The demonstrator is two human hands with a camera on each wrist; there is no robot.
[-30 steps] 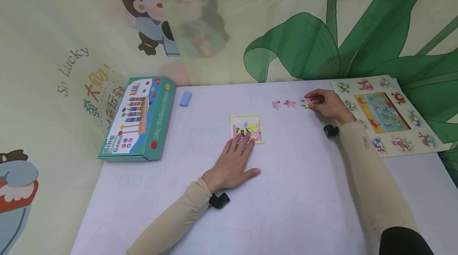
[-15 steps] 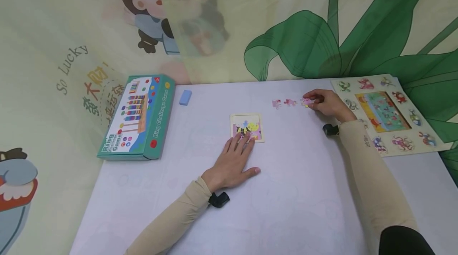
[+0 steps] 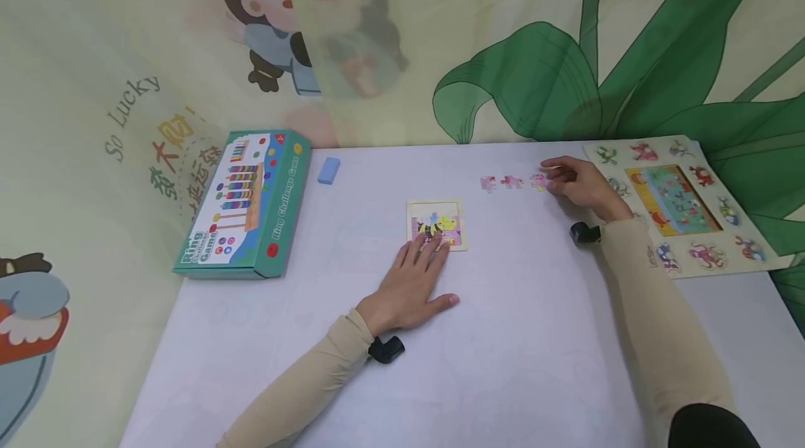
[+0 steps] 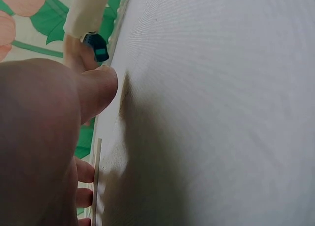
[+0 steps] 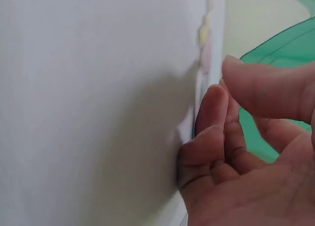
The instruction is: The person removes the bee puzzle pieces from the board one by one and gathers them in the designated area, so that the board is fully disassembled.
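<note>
My left hand [image 3: 405,294] lies flat with spread fingers, its fingertips resting on the lower part of a small framed jigsaw puzzle [image 3: 436,224] with a yellow-and-black bee picture. In the left wrist view, the fingers [image 4: 84,197] touch the edge of the puzzle board [image 4: 97,172]. At the far right, my right hand [image 3: 585,186] is beside a pink-and-yellow puzzle piece [image 3: 538,182], fingers loosely bent and holding nothing. Two pink pieces [image 3: 512,182] lie in a row to its left. In the right wrist view, thumb and forefinger stand apart from the piece [image 5: 204,36].
A green "Ring Challenge Game" box [image 3: 242,203] lies at the left, with a blue block [image 3: 328,170] near it. At the right, under the right forearm, is a larger board [image 3: 682,263] with animal pictures. A printed curtain [image 3: 377,119] hangs behind the table.
My right hand has let go of the pink-and-yellow piece, now lying in line with the other two, and has drawn slightly right. The left hand stays on the bee puzzle.
</note>
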